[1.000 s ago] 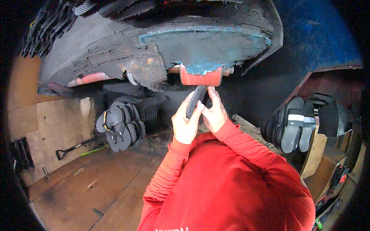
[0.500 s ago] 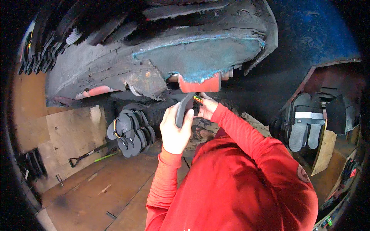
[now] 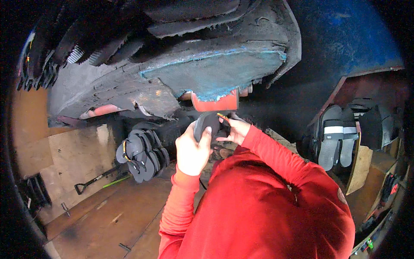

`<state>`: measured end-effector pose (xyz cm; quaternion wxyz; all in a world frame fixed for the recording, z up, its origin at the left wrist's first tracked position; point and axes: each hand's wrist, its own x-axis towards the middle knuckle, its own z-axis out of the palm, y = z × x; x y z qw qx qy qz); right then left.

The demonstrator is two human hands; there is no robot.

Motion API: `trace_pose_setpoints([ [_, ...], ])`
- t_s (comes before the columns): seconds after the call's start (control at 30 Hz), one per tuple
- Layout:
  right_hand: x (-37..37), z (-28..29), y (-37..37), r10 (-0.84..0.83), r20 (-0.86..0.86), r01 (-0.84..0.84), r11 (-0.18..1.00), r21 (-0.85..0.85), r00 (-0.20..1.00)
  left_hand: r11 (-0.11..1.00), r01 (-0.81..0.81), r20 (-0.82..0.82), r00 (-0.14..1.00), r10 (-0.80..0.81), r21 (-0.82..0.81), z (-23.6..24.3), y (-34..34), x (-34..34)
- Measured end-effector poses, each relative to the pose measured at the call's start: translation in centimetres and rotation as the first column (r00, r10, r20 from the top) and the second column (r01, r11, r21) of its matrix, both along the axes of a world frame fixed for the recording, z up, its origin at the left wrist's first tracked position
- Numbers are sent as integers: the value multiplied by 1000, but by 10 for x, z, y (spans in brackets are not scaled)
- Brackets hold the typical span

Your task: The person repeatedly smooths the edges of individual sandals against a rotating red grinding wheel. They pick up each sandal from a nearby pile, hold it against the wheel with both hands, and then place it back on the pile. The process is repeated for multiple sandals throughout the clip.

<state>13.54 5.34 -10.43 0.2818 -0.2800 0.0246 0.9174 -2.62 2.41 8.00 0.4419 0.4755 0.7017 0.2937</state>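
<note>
A dark flip-flop (image 3: 209, 123) with a yellow-and-red strap is in both my hands, just below a red sanding belt (image 3: 215, 102) on a roller. My left hand (image 3: 192, 149) is closed round the sole's near left edge, thumb on its face. At the other edge, by the strap, my right hand (image 3: 237, 130) has its fingers curled round the flip-flop; its fingertips are partly hidden. The flip-flop and the belt look apart. Above them hangs a ragged blue-grey cloth flap (image 3: 211, 73) on the dusty machine cover.
Several dark flip-flops (image 3: 142, 153) are bunched at the left, and grey slides with white bands (image 3: 331, 136) stand at the right. More dark soles (image 3: 194, 26) lie on top of the machine. A black-handled tool (image 3: 92, 183) rests by a board at the lower left.
The flip-flop has come down and away from the belt, and it has turned so more of its face shows. Both hands have moved slightly lower with it.
</note>
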Motion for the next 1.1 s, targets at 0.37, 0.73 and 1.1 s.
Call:
trace_pose_setpoints([
  [0.37, 4, -29, 1, -51, 125, 52, 999, -7, 991, 988, 121, -151, 983, -105, 94, -40, 13, 14],
  [0.73, -6, 6, 4, 49, 91, -48, 999, -11, 995, 993, -47, 21, 999, 50, -107, 1, 10, 3],
  [1.1, -10, 82, -18, 129, 26, -128, 990, -53, 991, 983, -185, -49, 981, 186, 15, 86, -51, 10],
])
